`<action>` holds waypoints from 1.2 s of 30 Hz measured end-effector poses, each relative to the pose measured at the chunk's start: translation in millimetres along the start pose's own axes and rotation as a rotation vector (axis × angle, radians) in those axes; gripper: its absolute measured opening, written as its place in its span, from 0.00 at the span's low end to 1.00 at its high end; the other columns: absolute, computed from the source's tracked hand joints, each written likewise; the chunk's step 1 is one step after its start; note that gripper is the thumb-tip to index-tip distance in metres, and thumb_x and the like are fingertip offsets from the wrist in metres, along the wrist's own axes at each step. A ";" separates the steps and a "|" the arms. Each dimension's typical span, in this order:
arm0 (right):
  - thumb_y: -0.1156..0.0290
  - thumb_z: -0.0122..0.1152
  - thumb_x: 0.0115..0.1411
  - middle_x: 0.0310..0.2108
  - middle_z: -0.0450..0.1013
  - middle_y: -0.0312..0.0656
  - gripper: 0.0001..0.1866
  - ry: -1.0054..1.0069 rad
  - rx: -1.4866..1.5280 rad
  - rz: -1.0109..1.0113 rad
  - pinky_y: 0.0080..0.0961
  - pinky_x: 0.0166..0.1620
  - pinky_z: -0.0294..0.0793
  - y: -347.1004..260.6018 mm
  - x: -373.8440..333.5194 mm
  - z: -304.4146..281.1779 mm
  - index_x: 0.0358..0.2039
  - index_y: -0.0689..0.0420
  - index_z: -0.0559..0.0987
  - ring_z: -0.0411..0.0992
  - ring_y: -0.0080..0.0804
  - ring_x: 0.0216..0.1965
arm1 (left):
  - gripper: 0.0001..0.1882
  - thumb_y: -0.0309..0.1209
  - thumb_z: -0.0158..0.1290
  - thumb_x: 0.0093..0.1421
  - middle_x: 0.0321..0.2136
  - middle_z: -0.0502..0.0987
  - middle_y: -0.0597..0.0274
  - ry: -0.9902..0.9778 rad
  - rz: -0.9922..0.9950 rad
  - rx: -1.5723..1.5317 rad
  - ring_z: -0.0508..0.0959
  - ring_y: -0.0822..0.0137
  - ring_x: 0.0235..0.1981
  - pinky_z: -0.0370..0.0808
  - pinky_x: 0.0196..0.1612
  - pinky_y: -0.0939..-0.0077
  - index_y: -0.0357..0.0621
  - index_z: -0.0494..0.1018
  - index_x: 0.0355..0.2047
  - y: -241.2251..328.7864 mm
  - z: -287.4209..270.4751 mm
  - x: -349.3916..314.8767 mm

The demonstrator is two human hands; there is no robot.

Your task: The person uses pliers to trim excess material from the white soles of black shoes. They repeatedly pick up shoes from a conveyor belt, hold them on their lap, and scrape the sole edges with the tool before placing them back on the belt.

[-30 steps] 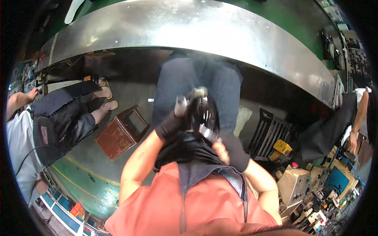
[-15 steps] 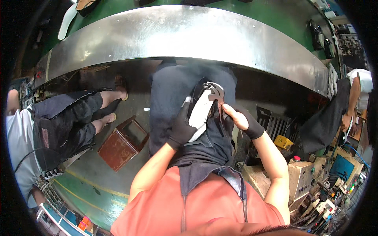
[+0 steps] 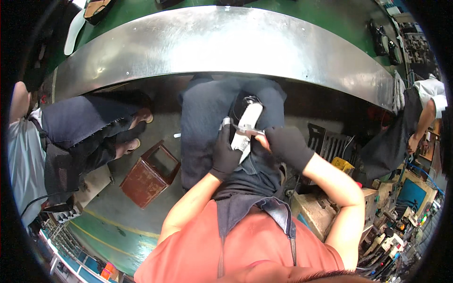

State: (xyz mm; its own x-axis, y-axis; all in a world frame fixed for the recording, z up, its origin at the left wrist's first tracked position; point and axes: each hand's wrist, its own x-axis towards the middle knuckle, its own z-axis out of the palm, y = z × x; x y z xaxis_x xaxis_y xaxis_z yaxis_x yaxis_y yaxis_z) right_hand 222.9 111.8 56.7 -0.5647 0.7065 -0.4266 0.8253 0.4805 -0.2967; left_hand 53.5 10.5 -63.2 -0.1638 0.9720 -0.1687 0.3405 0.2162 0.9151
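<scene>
On my lap lies a shoe (image 3: 253, 114) with its white underside facing up and a dark upper around it. My left hand (image 3: 226, 153), in a black fingerless glove, wraps round its left side near the close end. A narrow grey metal hand tool (image 3: 249, 130) crosses the white underside at mid-length. My right hand (image 3: 287, 144), also in a black glove, is closed round the tool's right end, with the palm turned down. The tool's exact kind and its handle are mostly hidden by those fingers.
Ahead runs a shiny metal bench edge (image 3: 226, 42) before a green surface (image 3: 325, 16) bearing black shoes (image 3: 384, 42) and a white sole (image 3: 74, 30). A brown stool (image 3: 141, 188) stands left, near a seated person (image 3: 71, 127). Another person's arm (image 3: 424, 120) and machinery are right.
My right hand has turned over and swung its elbow outward. The tool has shifted from the shoe's right edge to across its underside. The person at left has shifted position.
</scene>
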 end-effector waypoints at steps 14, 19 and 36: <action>0.44 0.48 0.64 0.21 0.74 0.51 0.31 -0.594 0.449 -0.047 0.38 0.27 0.72 47.7 31.5 -37.2 0.28 0.65 0.79 0.76 0.40 0.21 | 0.28 0.40 0.38 0.68 0.52 0.67 0.30 0.145 0.238 0.160 0.70 0.38 0.53 0.70 0.52 0.57 0.28 0.55 0.59 5.3 -0.7 39.9; 0.51 0.50 0.63 0.23 0.73 0.54 0.24 -0.099 0.049 -0.292 0.41 0.32 0.73 -20.9 8.0 -100.7 0.26 0.61 0.78 0.73 0.53 0.24 | 0.33 0.34 0.50 0.61 0.42 0.72 0.27 -0.084 0.135 0.186 0.77 0.37 0.37 0.74 0.36 0.57 0.30 0.52 0.61 -35.4 -17.1 50.5; 0.57 0.50 0.65 0.23 0.73 0.50 0.20 -0.230 0.628 0.060 0.35 0.30 0.68 -1.5 -71.3 50.6 0.29 0.61 0.77 0.71 0.45 0.24 | 0.18 0.36 0.47 0.65 0.43 0.75 0.52 -0.042 -0.084 -0.380 0.76 0.61 0.44 0.72 0.48 0.68 0.36 0.66 0.50 -93.8 9.2 -66.1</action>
State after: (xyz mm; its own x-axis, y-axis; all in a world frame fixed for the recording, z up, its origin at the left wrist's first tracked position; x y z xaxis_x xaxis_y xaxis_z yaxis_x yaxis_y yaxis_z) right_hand 261.6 34.4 44.3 -0.5618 0.5606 -0.6084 0.7353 0.0014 -0.6778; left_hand 40.8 -73.1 -141.3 -0.1362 0.9569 -0.2563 -0.0414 0.2530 0.9666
